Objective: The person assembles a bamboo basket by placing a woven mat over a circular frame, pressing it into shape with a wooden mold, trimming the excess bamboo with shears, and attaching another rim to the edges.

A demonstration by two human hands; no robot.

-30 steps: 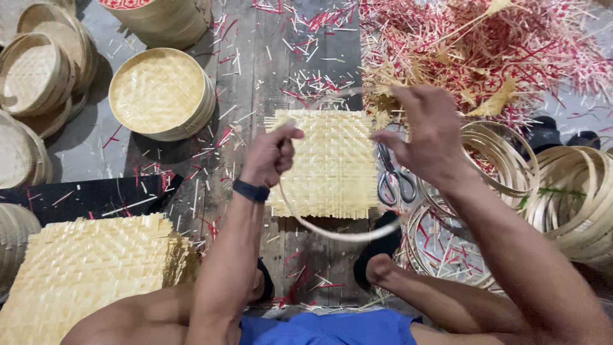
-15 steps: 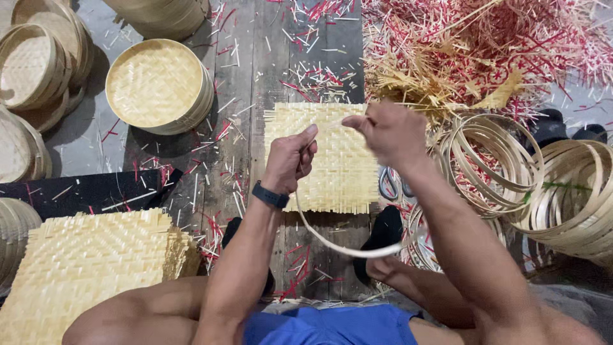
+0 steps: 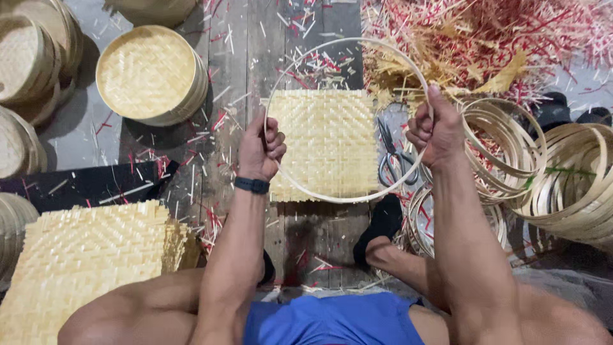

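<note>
Floor [image 3: 242, 38] = worn grey wood planks, littered w/ pale and red-tipped slivers. Landmark: round woven basket [image 3: 150, 73], upper left. Right of it, far corner: big heap of red and straw offcuts [image 3: 504, 38]. Left of it: stacked round trays [image 3: 32, 57]. Below it: black mat [image 3: 83, 185], then stack of square woven mats [image 3: 83, 262]. Far right: loose hoops [image 3: 575, 185]. Even, flat light.

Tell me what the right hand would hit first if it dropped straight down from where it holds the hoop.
Probably the scissors on the floor, just beside the right hand; depth is uncertain.
</note>
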